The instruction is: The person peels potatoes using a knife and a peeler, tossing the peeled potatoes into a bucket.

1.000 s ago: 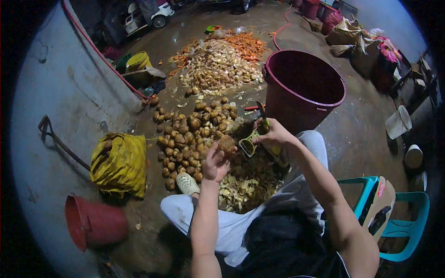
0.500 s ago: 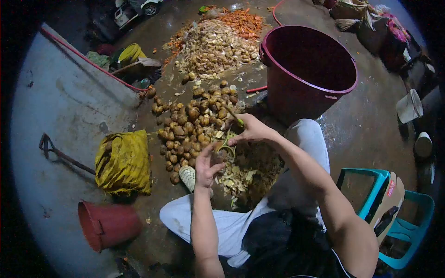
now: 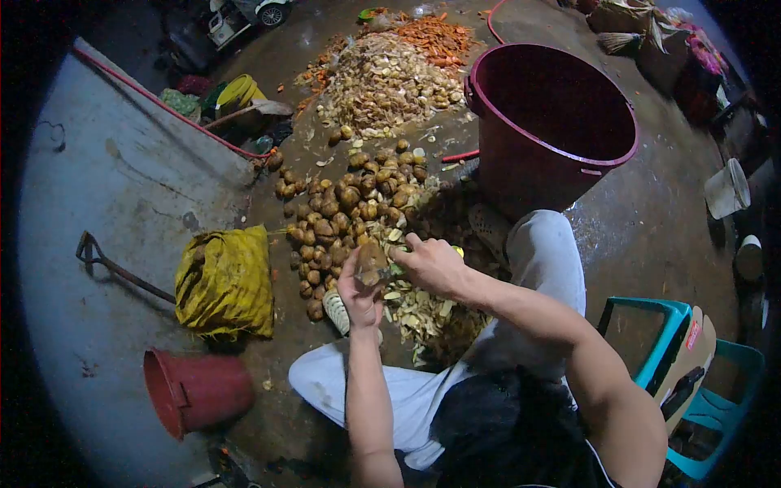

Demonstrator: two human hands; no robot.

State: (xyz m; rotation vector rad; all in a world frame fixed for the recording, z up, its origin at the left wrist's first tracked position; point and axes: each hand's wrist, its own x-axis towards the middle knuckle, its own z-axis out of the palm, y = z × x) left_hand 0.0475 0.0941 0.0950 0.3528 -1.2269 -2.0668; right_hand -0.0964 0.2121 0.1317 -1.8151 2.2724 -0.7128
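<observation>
My left hand (image 3: 358, 294) is closed around a brown potato (image 3: 372, 262), its fingers behind it and the top side facing up. Close by on the right, my right hand (image 3: 433, 265) grips a green peeler, mostly hidden in the fist; the yellow-green end of its handle (image 3: 460, 252) sticks out behind the hand. The peeler's head is hard to make out beside the potato. Beneath both hands lie pale peelings (image 3: 419, 317). Just beyond is a heap of unpeeled brown potatoes (image 3: 325, 224).
A large maroon tub (image 3: 529, 163) stands at the upper right. Farther off are a pale heap of peelings (image 3: 382, 89) and orange carrot pieces (image 3: 439, 41). A yellow sack (image 3: 224, 285) and a red bucket (image 3: 203, 394) sit left; a teal stool (image 3: 716, 407) is right.
My right hand has come down and turned, so its back now faces up. My left hand has lifted slightly, and the potato in it shows more clearly.
</observation>
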